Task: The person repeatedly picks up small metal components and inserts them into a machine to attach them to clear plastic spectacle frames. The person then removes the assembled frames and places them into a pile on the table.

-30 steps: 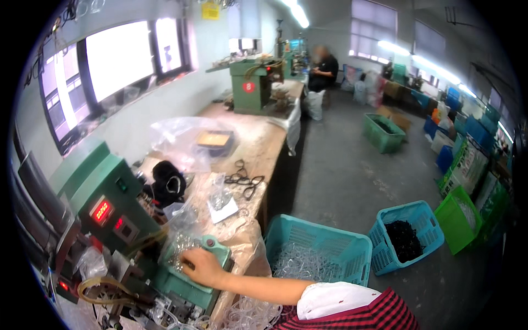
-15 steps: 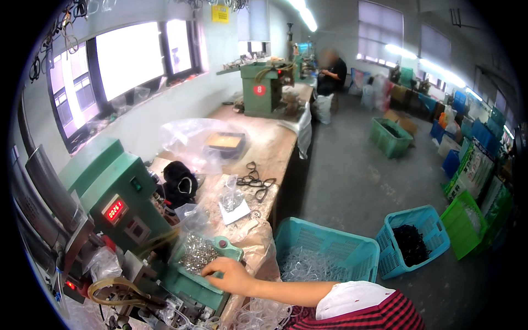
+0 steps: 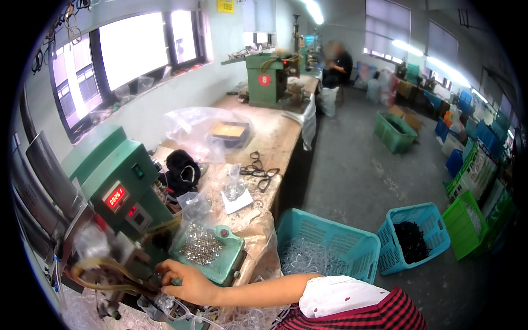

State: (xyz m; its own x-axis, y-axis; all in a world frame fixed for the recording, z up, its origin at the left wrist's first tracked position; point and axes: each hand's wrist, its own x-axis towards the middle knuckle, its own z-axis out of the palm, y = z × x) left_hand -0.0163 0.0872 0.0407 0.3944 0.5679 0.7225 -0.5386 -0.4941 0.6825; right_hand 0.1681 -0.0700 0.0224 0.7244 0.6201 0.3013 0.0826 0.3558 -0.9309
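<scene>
My right hand (image 3: 190, 284) reaches in from the lower right with its fingers curled together at the working head of a green machine (image 3: 124, 187) with a lit red display. Whatever the fingertips pinch is too small or hidden to make out. Close beside the hand, a green metal tray (image 3: 234, 247) holds a heap of small metal hinge-like parts (image 3: 201, 245), partly in a clear bag. Clear plastic eyeglass frames (image 3: 181, 311) lie just under the hand. A yellowish hose (image 3: 91, 269) loops in front of the machine head. My left hand is not in view.
Dark eyeglass frames (image 3: 257, 171) and a black cloth-like item (image 3: 181, 173) lie on the bench. On the floor stand a turquoise basket (image 3: 330, 228) of clear pieces and another basket (image 3: 434, 220) of black pieces. Farther back, a person (image 3: 339, 66) sits near another green machine (image 3: 264, 82).
My right hand has moved left from the tray of small metal parts to the machine's working head. A second small red readout on the machine is now lit. The view has shifted slightly.
</scene>
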